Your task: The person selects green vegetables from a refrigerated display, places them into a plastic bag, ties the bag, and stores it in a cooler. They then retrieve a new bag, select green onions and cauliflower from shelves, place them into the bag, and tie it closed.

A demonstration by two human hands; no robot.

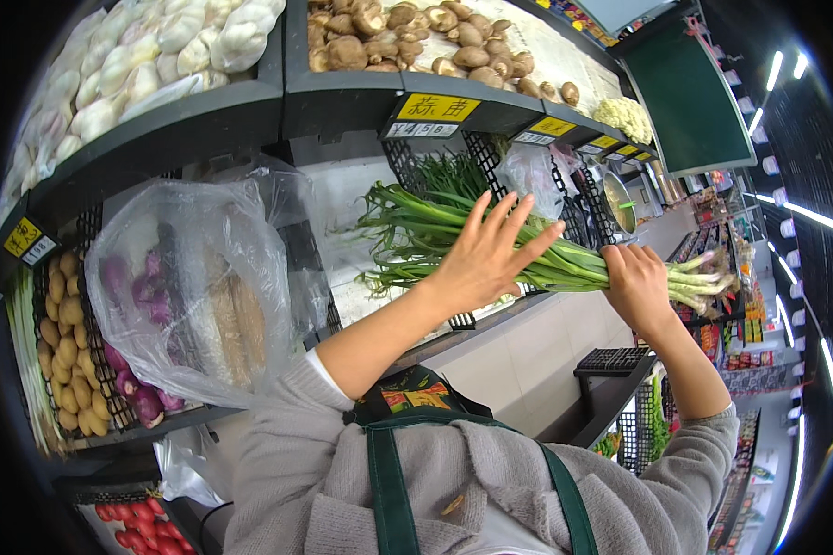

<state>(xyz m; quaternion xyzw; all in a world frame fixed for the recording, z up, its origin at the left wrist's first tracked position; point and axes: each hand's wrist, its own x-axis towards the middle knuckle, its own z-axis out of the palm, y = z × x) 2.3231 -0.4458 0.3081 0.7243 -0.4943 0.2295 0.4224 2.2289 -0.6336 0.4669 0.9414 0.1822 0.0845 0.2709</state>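
Note:
A bunch of garlic sprouts [562, 260] lies sideways in front of me, its leafy ends to the left and its pale, rooted ends to the right. Closed around the stalks near the roots is my right hand [635, 284]. My left hand [489, 253] rests over the leafy half with its fingers spread; whether it presses on the leaves I cannot tell. Behind the bunch, more dark green leaves [451, 173] lie in the shelf bay between black mesh dividers.
Garlic bulbs [139, 62], shiitake mushrooms [468, 55] and a cauliflower [625, 118] fill the upper shelf. A large clear plastic bag [194, 291] stands at left by red onions [139, 395] and potatoes [73, 347]. A black rack [611, 361] is at lower right; tomatoes [142, 531] are at lower left.

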